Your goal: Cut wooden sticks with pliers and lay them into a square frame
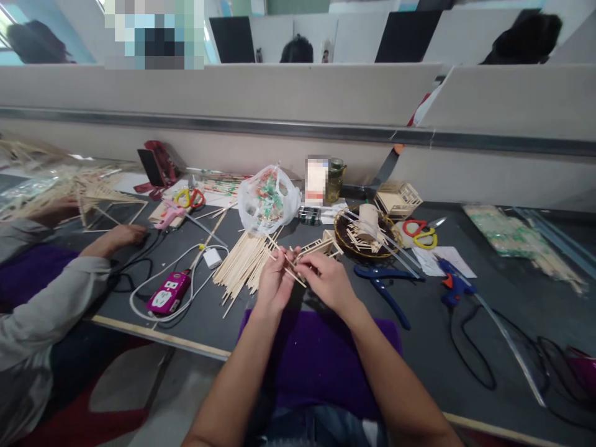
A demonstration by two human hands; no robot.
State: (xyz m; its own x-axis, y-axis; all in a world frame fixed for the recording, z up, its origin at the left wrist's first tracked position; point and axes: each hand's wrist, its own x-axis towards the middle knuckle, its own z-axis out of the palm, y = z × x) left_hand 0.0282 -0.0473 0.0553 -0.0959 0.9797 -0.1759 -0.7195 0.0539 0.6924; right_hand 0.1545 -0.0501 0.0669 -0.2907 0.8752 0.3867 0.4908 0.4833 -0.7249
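Note:
My left hand (pixel 278 276) is closed on thin wooden sticks (pixel 294 275), which slant down to the right past its fingers. Against the same sticks, the fingers of my right hand (pixel 323 276) are pinched together. Both hands meet above the near part of the dark table. Just left of them lies a loose pile of bamboo sticks (pixel 242 264). Right behind my right hand stands a small ladder-like frame of glued sticks (pixel 321 244), partly hidden by the fingers. A purple cloth (pixel 321 360) covers my lap and the table edge.
A plastic bag of wrappers (pixel 269 198) and a basket of stick pieces (pixel 349 245) stand behind. Rightward lie a blue cutter (pixel 384 288), scissors (pixel 423 233) and a blue glue gun (pixel 454 282). Leftward are a power strip (pixel 171 292), a pink glue gun (pixel 170 214) and a co-worker's hand (pixel 118 238).

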